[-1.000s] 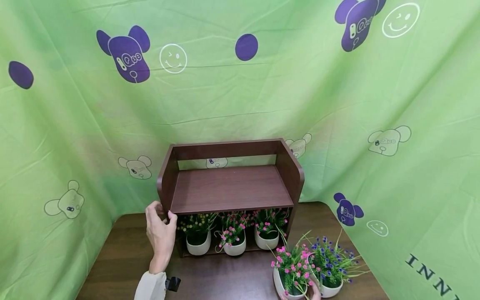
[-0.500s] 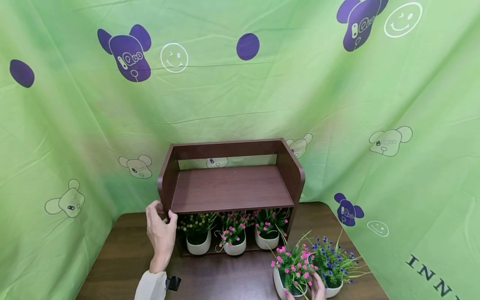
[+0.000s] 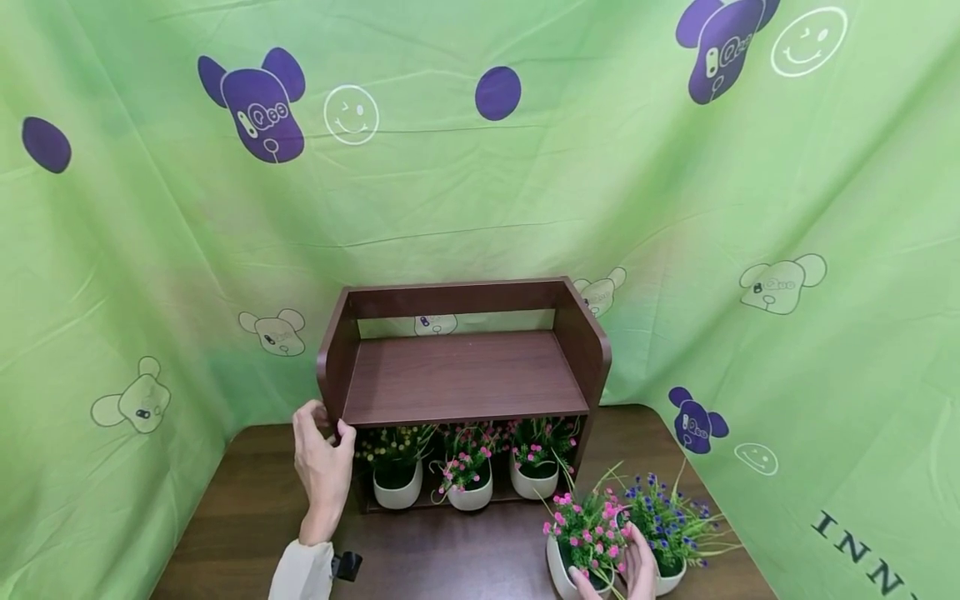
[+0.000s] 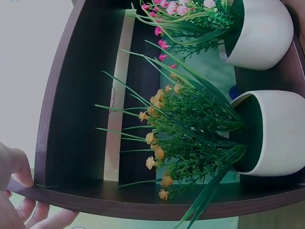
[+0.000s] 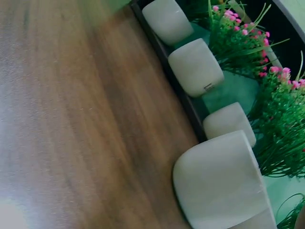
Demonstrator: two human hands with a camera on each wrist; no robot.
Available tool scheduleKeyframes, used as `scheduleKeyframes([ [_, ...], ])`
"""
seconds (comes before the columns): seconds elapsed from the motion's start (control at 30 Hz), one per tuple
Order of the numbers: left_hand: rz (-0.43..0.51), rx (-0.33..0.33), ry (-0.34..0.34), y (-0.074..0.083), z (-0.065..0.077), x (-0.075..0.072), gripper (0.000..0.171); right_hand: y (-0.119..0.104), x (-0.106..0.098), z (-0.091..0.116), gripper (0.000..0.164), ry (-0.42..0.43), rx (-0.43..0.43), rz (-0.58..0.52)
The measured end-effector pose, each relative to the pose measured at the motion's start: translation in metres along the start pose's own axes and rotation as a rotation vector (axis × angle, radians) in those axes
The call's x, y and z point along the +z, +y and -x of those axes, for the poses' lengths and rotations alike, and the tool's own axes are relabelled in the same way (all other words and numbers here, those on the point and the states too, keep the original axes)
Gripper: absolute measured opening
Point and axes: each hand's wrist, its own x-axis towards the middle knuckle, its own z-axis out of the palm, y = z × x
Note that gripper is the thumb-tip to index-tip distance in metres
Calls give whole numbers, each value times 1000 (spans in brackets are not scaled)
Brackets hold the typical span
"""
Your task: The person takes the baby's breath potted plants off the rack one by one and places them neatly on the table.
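Note:
My left hand (image 3: 322, 467) grips the front edge of the dark brown wooden shelf (image 3: 465, 375) at its left side, thumb at the front and fingers round the outer face. In the left wrist view, fingers (image 4: 52, 219) show beyond the side panel. A white pot of pink flowers (image 3: 588, 533) stands on the table, right of and in front of the shelf. My right hand (image 3: 637, 571) holds that pot, thumb over its front and fingers along its right side. In the right wrist view the hand is almost wholly out of sight beside the large white pot (image 5: 219, 181).
Three white pots stand on the lower shelf: yellow flowers (image 3: 397, 483) at left, pink flowers in the middle pot (image 3: 470, 493) and right pot (image 3: 534, 482). A blue-flowered pot (image 3: 667, 542) is right of my right hand. Green printed cloth (image 3: 450, 200) surrounds the table (image 3: 232, 500).
My right hand has moved up into view along the pink-flowered pot, with more of its thumb and fingers showing. The pots and shelf stay put, and my left hand keeps its hold.

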Motion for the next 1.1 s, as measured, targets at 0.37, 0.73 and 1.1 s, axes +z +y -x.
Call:
scheduleKeyframes([
  [0.37,-13,-4,-3,1,0,0,36,-33,1,-9,98,28,-28,96],
  [0.73,1,2,16,0,0,2,36,-60,-9,-32,72,-23,-140,22],
  [1.1,-28,-8,6,1,0,0,34,-95,-14,-76,58,-117,-26,92],
])
